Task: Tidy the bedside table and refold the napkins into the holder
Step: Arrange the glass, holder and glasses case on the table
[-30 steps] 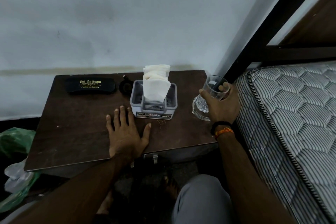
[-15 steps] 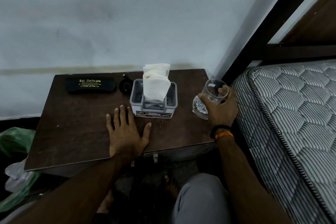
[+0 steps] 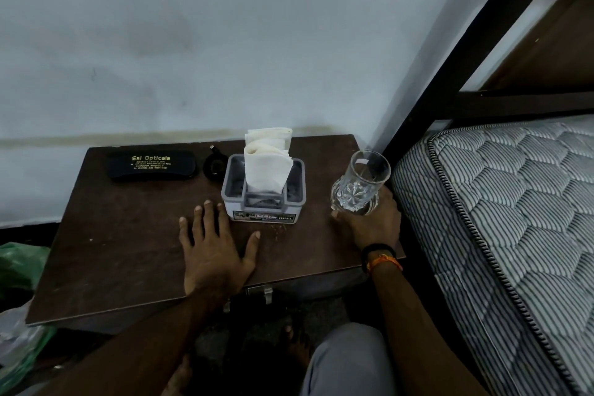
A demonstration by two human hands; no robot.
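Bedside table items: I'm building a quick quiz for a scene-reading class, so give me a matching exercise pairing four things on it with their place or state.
Things:
1. glasses case
2. napkins
3. glass
4. left hand

Places or states:
A. gripped near its base at the table's right edge
B. lying flat, palm down, on the tabletop
C. standing upright in the grey holder
D. lying at the back left, near the wall

Pairs: 1-D, 2-C, 3-A, 4-B
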